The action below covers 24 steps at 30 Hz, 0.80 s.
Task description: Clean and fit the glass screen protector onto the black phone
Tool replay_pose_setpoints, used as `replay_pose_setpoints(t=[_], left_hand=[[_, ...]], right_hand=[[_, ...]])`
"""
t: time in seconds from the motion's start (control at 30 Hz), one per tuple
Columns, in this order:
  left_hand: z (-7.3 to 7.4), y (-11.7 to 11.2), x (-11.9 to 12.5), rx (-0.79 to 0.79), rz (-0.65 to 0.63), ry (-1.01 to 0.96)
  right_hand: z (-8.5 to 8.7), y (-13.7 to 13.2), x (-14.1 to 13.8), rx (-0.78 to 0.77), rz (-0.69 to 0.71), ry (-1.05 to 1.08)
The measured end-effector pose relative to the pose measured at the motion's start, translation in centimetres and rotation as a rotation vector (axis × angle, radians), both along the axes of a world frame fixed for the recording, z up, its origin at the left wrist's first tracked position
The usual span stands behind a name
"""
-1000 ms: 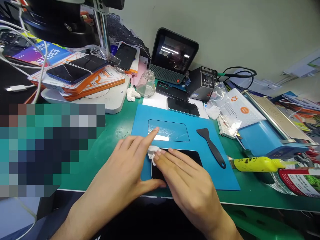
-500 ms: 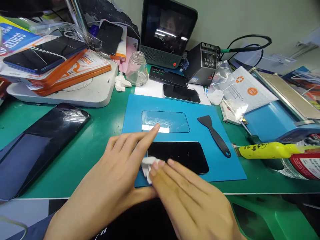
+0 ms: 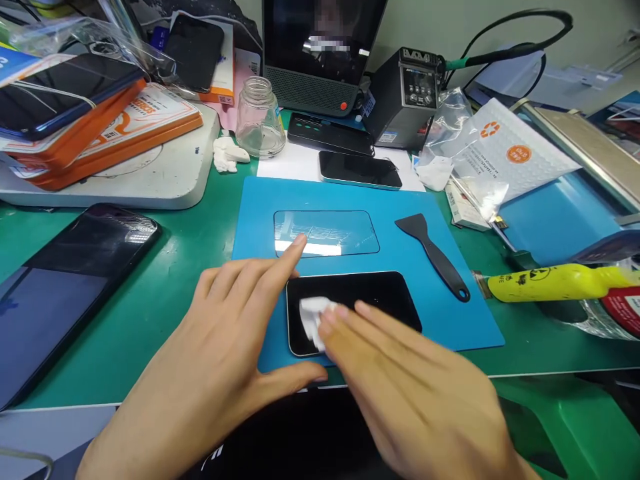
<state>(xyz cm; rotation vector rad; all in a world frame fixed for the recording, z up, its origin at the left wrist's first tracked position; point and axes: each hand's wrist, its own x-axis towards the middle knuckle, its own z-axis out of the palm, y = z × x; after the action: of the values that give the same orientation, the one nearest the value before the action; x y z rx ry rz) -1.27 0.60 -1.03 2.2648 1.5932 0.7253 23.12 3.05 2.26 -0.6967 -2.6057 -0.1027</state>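
A black smartphone point(image 3: 370, 293) lies screen up on the blue mat point(image 3: 450, 333). My right hand point(image 3: 415, 380) presses a folded white tissue point(image 3: 313, 320) against the left part of its screen, fingers close together. My left hand point(image 3: 235, 327) is at the phone's left end, thumb and fingers spread, with nothing visible in it; whether it touches the phone's edge I cannot tell. Just behind the phone, a clear glass screen protector with a black border point(image 3: 345, 233) lies flat on the mat. A black plastic scraper point(image 3: 437, 260) rests to the right.
A large tablet-like device point(image 3: 85, 267) lies at left. Behind stand a glass jar point(image 3: 260, 123), another phone point(image 3: 360, 170), a monitor point(image 3: 320, 80) and a black control box point(image 3: 403, 100). A yellow bottle point(image 3: 550, 283) lies at right. Stacked orange boxes point(image 3: 150, 127) occupy the back left.
My right hand has moved the tissue rightward from the phone's left end onto its screen. My left thumb now stands apart from the right hand. The camera view has shifted slightly.
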Motion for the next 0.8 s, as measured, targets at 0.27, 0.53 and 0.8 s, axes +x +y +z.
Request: replay_pose_setpoints(t=[0.27,0.53,0.8], left_hand=[[0.0,0.0,0.0,-0.005,0.002,-0.010],[-0.4,0.0,-0.1,0.015,0.024,-0.005],[-0.2,0.1,-0.1,-0.015,0.019,0.005]], right_hand=[[-0.5,-0.9,0.7,0.009,-0.032,0.029],[-1.0,1.4,0.1,0.034,-0.091,0.138],[-0.4,-1.7,3.0,0.011,-0.083,0.013]])
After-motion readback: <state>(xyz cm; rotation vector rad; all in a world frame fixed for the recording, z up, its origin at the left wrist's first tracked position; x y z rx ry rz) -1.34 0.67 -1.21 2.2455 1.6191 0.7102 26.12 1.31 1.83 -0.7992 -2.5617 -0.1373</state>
